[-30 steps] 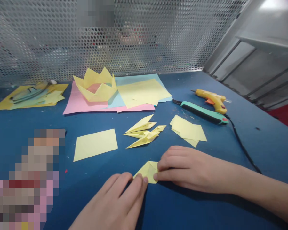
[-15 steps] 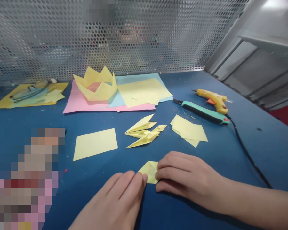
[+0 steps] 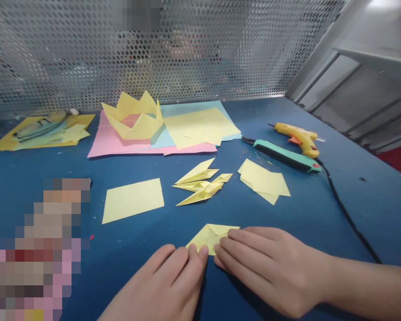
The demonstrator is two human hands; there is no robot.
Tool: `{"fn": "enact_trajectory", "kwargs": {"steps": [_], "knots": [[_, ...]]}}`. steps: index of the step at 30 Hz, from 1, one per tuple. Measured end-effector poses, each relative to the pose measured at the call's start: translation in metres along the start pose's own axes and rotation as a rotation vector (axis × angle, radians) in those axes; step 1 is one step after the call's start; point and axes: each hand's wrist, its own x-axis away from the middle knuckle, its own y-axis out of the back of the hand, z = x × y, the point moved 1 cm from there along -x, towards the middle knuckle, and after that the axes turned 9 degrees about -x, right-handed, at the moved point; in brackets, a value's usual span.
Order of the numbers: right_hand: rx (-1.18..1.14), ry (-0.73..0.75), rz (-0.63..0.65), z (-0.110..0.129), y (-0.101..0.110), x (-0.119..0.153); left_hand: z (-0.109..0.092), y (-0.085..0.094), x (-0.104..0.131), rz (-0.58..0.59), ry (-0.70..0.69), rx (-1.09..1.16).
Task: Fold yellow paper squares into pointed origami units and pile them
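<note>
A small folded yellow paper piece (image 3: 211, 235) lies flat on the blue table (image 3: 321, 214) near the front edge. My left hand (image 3: 167, 285) presses its fingertips on the piece's near left edge. My right hand (image 3: 270, 267) lies flat with its fingertips on the piece's right part, covering that side. Just beyond sit several folded yellow pointed pieces (image 3: 200, 185), a flat yellow rectangle (image 3: 132, 199) to their left and a small stack of yellow sheets (image 3: 263, 180) to their right.
A yellow paper crown shape (image 3: 133, 117) rests on pink, blue and yellow sheets (image 3: 194, 129) at the back. A green-handled cutter (image 3: 284, 156) and a yellow glue gun (image 3: 297, 138) with a black cord lie at right. Scissors on papers (image 3: 43, 131) sit far left. Perforated metal screen behind.
My right hand slid back and to the right, uncovering more of the folded piece's top edge. My left hand stayed at the piece's near left edge.
</note>
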Motion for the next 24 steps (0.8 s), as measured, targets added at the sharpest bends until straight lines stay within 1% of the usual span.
{"fn": "enact_trajectory", "kwargs": {"steps": [3, 6, 10, 17, 24], "knots": [[-0.070, 0.077, -0.008, 0.000, 0.003, -0.003, 0.001, 0.000, 0.001, 0.042, 0.016, 0.008], [-0.129, 0.070, 0.008, 0.001, 0.003, -0.005, 0.002, 0.000, 0.001, 0.064, 0.026, 0.017], [-0.133, 0.032, -0.023, 0.002, 0.001, -0.004, 0.003, 0.000, 0.001, 0.076, 0.036, 0.021], [-0.143, -0.058, -0.030, -0.002, -0.010, 0.001, 0.004, 0.001, 0.001, 0.054, 0.021, -0.012], [-0.146, -0.061, -0.027, 0.000, -0.010, -0.002, 0.005, 0.004, 0.003, -0.006, -0.018, -0.061]]}}
